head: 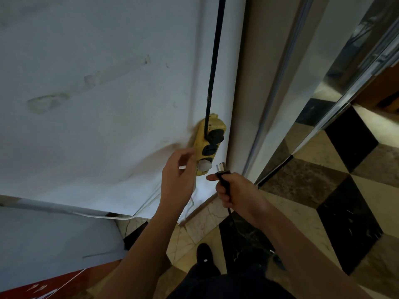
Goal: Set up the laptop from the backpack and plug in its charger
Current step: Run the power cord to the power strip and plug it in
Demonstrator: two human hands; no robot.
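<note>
A yellow power strip (200, 139) hangs on the white wall, low down near the corner. A black plug with a thick black cable (212, 83) fills its top socket, and a white plug (204, 165) sits in the bottom one. My right hand (236, 192) grips the black charger plug (222, 173), prongs pointing up at the strip, a short gap below it. Its cable (232, 216) drops toward the floor. My left hand (178, 176) reaches to the strip's left edge, fingers loosely curled beside it. No laptop or backpack is in view.
A white cord (121, 217) runs along the wall's base. To the right stands a shiny metal door frame (280, 130). The floor (345, 201) is chequered in black, brown and cream tiles. My dark shoe (204, 255) stands below the hands. A red surface (64, 281) lies at lower left.
</note>
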